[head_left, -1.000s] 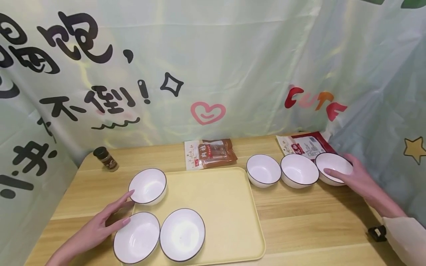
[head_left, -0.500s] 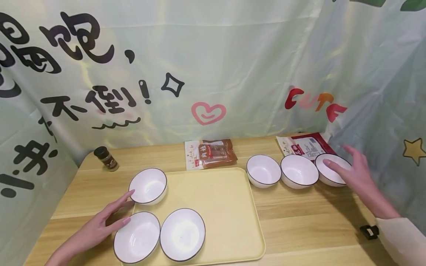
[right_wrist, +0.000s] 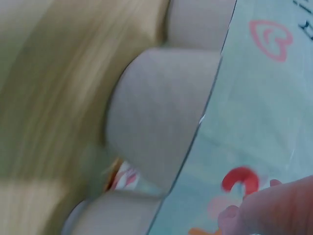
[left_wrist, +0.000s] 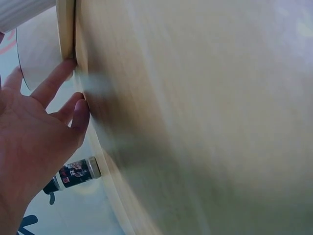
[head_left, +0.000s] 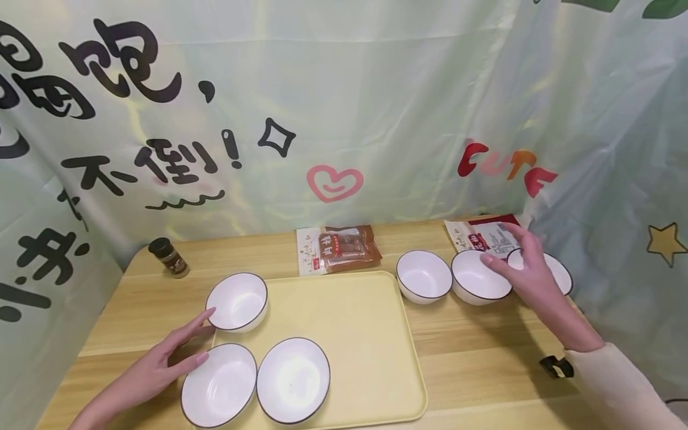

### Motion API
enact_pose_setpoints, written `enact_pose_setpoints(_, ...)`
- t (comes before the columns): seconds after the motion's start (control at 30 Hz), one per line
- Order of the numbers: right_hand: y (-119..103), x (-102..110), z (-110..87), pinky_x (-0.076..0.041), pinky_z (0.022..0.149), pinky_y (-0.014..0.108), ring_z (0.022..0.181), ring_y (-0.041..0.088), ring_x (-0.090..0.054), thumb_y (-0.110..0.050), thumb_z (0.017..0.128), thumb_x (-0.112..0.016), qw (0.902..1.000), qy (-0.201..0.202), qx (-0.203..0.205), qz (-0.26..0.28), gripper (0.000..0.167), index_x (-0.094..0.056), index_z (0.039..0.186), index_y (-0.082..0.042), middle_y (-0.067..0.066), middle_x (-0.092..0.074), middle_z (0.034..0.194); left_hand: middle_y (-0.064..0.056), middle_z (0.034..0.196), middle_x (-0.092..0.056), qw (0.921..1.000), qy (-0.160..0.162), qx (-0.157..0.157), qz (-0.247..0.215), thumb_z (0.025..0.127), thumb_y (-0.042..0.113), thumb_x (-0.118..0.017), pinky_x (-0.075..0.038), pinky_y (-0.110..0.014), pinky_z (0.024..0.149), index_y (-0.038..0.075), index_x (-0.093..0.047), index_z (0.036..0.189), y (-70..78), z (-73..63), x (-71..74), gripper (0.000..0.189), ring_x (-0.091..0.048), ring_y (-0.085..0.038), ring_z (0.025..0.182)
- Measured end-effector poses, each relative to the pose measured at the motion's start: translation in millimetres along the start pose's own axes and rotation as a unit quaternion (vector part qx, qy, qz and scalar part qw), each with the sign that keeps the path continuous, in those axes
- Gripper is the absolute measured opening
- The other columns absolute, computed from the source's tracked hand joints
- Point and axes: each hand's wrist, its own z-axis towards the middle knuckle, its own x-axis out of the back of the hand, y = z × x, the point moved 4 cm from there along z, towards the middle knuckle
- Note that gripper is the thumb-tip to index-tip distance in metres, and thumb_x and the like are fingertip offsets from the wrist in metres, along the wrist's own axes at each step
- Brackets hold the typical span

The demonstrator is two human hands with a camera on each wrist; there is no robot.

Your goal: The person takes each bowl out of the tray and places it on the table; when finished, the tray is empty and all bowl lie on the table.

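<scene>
My left hand lies spread at the tray's left edge. Its index fingertip is at the rim of the back-left white bowl, and its thumb tip overlaps the front-left bowl. A third bowl stands beside that one. In the left wrist view, fingers reach the tray's edge. On the right, three more bowls stand in a row. My right hand hangs over the rightmost bowl, thumb toward the middle bowl, and holds nothing. The row's left bowl is nearest the tray.
The yellow tray lies on the wooden table. Behind it is a brown spice packet; a red and white packet lies behind the right bowls. A black-capped spice jar stands back left. A printed curtain closes the back.
My right hand has let go of the rightmost bowl, lifted and moved left toward the middle bowl. The left hand and the bowls stay where they were.
</scene>
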Motion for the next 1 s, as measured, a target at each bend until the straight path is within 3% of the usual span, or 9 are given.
enact_pose_setpoints(0.13, -16.9, -15.0, 2.2, -0.017, 0.117, 0.08, 0.153, 0.052, -0.018, -0.034, 0.102, -0.075, 0.9995, -0.021, 0.021, -0.002, 0.092, -0.022, 0.172, -0.005, 0.028, -0.015, 0.171, -0.005, 0.159, -0.057, 1.0, 0.001, -0.003, -0.002, 0.11, 0.032, -0.07, -0.046, -0.024, 0.103, 0.036, -0.029, 0.174, 0.2, 0.0, 1.6, 0.077, -0.05, -0.005, 0.141)
enact_pose_setpoints(0.37, -47.3, -42.3, 1.3, -0.023, 0.119, 0.074, 0.154, 0.047, -0.022, -0.025, 0.099, -0.081, 0.9967, -0.055, 0.057, 0.015, 0.093, -0.025, 0.171, -0.006, 0.023, -0.02, 0.171, -0.005, 0.158, -0.058, 0.9999, 0.01, -0.008, -0.003, 0.109, 0.03, -0.071, -0.042, -0.02, 0.104, 0.036, -0.03, 0.174, 3.0, 0.0, 3.4, 0.077, -0.05, -0.01, 0.143)
enact_pose_setpoints(0.5, -59.8, -59.2, -3.0, -0.024, 0.12, 0.073, 0.155, 0.05, -0.024, -0.021, 0.097, -0.082, 0.9942, -0.077, 0.067, 0.035, 0.094, -0.026, 0.171, -0.007, 0.021, -0.02, 0.173, -0.006, 0.157, -0.059, 1.0, 0.004, -0.004, -0.002, 0.11, 0.031, -0.07, -0.042, -0.023, 0.105, 0.036, -0.029, 0.174, 2.2, -0.3, 1.4, 0.077, -0.05, -0.019, 0.145)
enact_pose_setpoints(0.67, -68.6, -86.9, -13.5, -0.03, 0.114, 0.079, 0.151, 0.056, -0.03, -0.027, 0.097, -0.084, 0.9909, -0.105, 0.066, 0.053, 0.094, -0.027, 0.172, -0.016, 0.016, -0.02, 0.175, -0.005, 0.156, -0.059, 1.0, 0.005, -0.002, 0.0, 0.11, 0.031, -0.07, -0.047, -0.029, 0.105, 0.036, -0.029, 0.174, 2.6, 0.0, -0.4, 0.076, -0.052, -0.018, 0.143)
enact_pose_setpoints(0.77, -75.0, -106.5, -20.4, -0.031, 0.114, 0.076, 0.15, 0.053, -0.033, -0.028, 0.096, -0.085, 0.9872, -0.119, 0.081, 0.067, 0.092, -0.031, 0.17, -0.014, 0.015, -0.025, 0.172, -0.005, 0.155, -0.06, 1.0, 0.004, -0.004, 0.001, 0.11, 0.031, -0.07, -0.047, -0.029, 0.105, 0.036, -0.029, 0.174, 3.0, -0.1, 0.2, 0.076, -0.053, -0.015, 0.141)
enact_pose_setpoints(1.0, -96.2, -147.5, -29.7, -0.033, 0.116, 0.073, 0.15, 0.047, -0.035, -0.033, 0.092, -0.088, 0.9741, -0.176, 0.106, 0.094, 0.096, -0.034, 0.168, -0.012, 0.015, -0.028, 0.17, -0.007, 0.156, -0.059, 1.0, -0.003, 0.009, -0.004, 0.111, 0.033, -0.069, -0.048, -0.031, 0.104, 0.037, -0.027, 0.175, 1.6, 0.0, -1.1, 0.076, -0.053, -0.026, 0.143)
